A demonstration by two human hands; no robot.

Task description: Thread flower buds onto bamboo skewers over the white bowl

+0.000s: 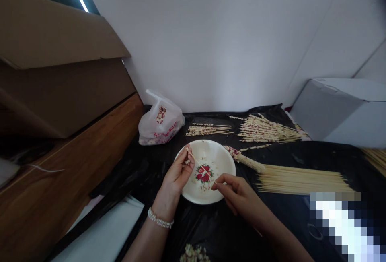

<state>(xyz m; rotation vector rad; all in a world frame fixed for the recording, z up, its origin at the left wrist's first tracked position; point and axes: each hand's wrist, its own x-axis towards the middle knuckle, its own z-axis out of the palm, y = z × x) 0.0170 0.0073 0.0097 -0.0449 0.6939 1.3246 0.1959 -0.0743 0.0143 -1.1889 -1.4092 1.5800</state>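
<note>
Both my hands are over a white bowl [221, 161] with a red flower print at its bottom and small pale bits in it. A thin wooden stick [199, 162] slants down to the right between them. My left hand [180, 169], with a beaded bracelet at the wrist, pinches its upper end over the bowl's left side. The fingers of my right hand [233, 189] are closed on the lower part at the bowl's right rim. Whether a small piece is also in my left fingertips is too small to tell.
Behind the bowl lie a plastic bag [161, 123], a small bundle of beaded sticks [208, 130] and a larger pile [265, 129]. Plain sticks [301, 178] lie at right, beside a corn cob [249, 161]. Boxes flank both sides. A small pile [194, 254] is at the bottom edge.
</note>
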